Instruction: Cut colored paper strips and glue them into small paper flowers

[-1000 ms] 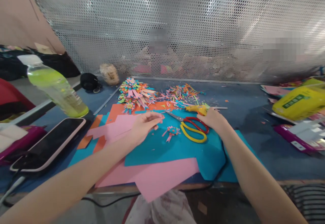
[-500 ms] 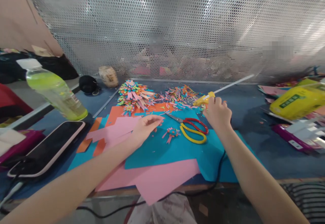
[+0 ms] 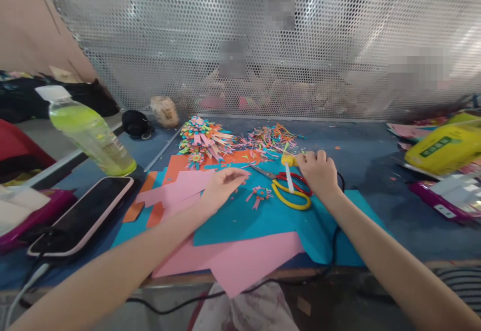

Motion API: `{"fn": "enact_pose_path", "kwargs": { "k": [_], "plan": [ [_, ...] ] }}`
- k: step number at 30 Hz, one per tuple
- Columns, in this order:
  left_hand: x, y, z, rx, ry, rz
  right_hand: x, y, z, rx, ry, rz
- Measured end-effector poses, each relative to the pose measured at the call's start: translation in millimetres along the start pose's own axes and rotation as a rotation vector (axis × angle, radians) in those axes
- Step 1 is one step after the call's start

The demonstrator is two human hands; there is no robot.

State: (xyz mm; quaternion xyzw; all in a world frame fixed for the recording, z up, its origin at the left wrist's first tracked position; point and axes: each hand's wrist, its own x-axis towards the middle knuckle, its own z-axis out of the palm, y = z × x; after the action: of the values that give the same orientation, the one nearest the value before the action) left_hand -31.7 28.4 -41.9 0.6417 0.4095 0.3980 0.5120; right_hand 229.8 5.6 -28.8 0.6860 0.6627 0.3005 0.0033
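Note:
My right hand (image 3: 318, 173) is closed around a yellow hot glue gun (image 3: 287, 160), and a whitish glue stick (image 3: 289, 178) juts from it toward me, over the scissors. My left hand (image 3: 221, 187) hovers above the blue paper (image 3: 233, 228) with thumb and fingers pinched; whatever they hold is too small to name. Between the hands lies a small paper rosette (image 3: 261, 195) with pink tails and an orange middle. Scissors (image 3: 291, 202) with one red and one yellow handle rest beside it, blades pointing to the far left.
Finished rosettes form a heap (image 3: 201, 140) at the back, beside paper scraps (image 3: 272, 138). Pink sheets (image 3: 244, 261) overhang the front edge. A green drink bottle (image 3: 93, 133) and a phone (image 3: 82, 216) stand left. A yellow packet (image 3: 443, 148) lies right; a black cord (image 3: 180, 306) crosses the front.
My right hand has turned the glue gun, so its glue stick has swung from pointing far right to pointing toward me. My left hand keeps nearly the same pose.

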Motion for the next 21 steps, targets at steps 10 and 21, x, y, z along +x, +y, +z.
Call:
{"fn": "enact_pose_path", "kwargs": {
  "k": [10,21],
  "plan": [
    [-1.7,2.5,-0.8,0.004,-0.03,0.05,3.6,26.4,6.1,0.207,-0.002,0.423],
    [0.3,-2.2,-0.3,-0.011,-0.022,0.008,12.7,42.1,28.2,0.626,-0.201,0.584]
  ]
}}
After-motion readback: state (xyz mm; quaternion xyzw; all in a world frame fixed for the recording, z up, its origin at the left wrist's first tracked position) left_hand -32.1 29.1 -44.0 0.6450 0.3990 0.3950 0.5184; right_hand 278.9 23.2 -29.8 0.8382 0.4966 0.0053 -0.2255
